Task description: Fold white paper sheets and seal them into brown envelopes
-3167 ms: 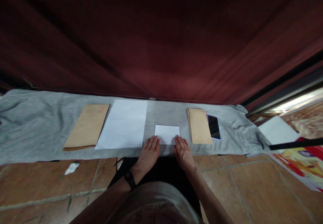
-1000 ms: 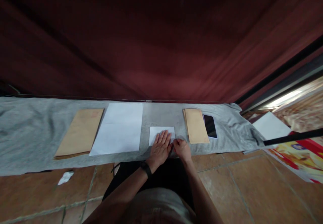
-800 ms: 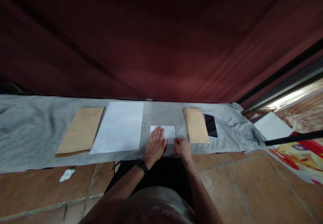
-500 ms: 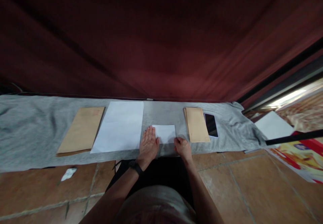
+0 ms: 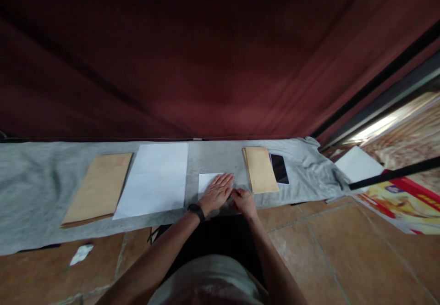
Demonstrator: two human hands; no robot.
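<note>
A small white piece of paper [image 5: 206, 181], seemingly folded, lies on the grey cloth in front of me. My left hand [image 5: 217, 192] rests flat across its right part, fingers stretched out and covering much of it. Against the paper's lower right edge, my right hand [image 5: 243, 199] has its fingers closed in a pinch, close to the left fingertips; the pinched corner itself is mostly hidden. To the left lie large white sheets of paper [image 5: 154, 176]. A stack of small brown envelopes [image 5: 263, 171] is just right of my right hand.
Farther left is a stack of large brown envelopes [image 5: 98, 185]. A phone [image 5: 279, 169] lies beside the small envelopes. The grey cloth [image 5: 213, 156] covers a narrow surface below a dark red curtain [image 5: 206, 66]. On the right are a dark bar [image 5: 395, 175] and a colourful box [image 5: 405, 202].
My left hand has slid right across the paper, from its left edge to its right part. The right hand stays closed at the right edge. The whole view has shifted slightly.
</note>
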